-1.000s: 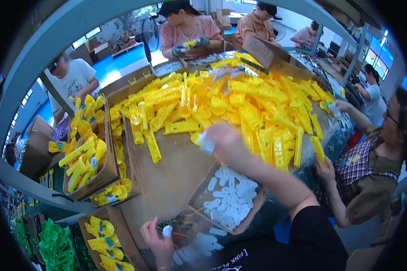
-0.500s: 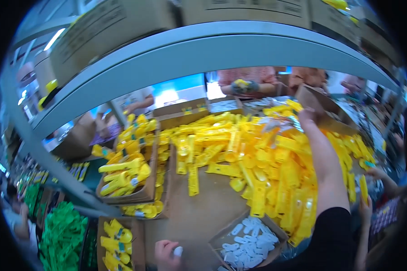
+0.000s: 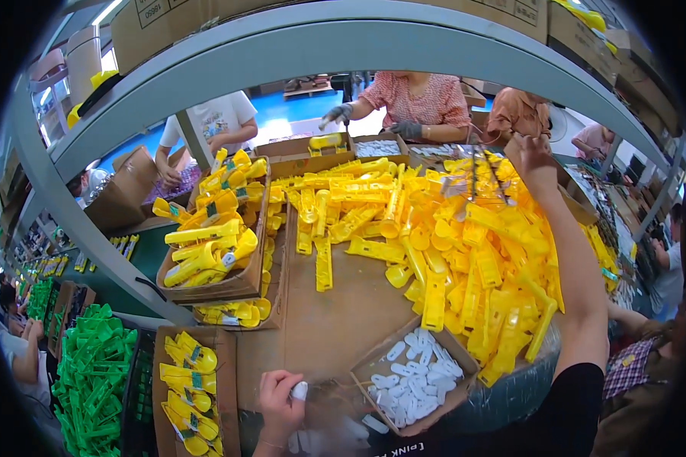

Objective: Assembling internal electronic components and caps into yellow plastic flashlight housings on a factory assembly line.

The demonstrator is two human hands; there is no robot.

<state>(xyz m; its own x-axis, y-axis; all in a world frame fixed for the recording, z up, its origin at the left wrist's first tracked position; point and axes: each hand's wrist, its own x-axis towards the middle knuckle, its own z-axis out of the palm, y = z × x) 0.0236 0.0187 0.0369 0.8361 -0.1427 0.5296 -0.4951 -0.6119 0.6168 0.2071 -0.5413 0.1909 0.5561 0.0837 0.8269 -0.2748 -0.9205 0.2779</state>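
At the lower middle, my left hand is closed, pinching a small white oval plastic piece between thumb and fingers. Right of it stands a cardboard box of similar white pieces, with one loose piece beside the box. My right arm reaches far across a large heap of yellow plastic housings. At its end my right hand has curled fingers above the heap's far right edge. Thin dark wires and a clear bag show just left of that hand; what its fingers hold is hard to make out.
Boxes of yellow parts stand left, another at lower left. Green parts are piled beside it. A grey shelf beam crosses overhead, its post at left. Co-workers sit opposite, one with gloved hands; others sit at both sides.
My right hand has moved slightly up and to the right, and dark wires now show beside it. The left hand still pinches the white piece. The gloved co-worker's hands have come apart.
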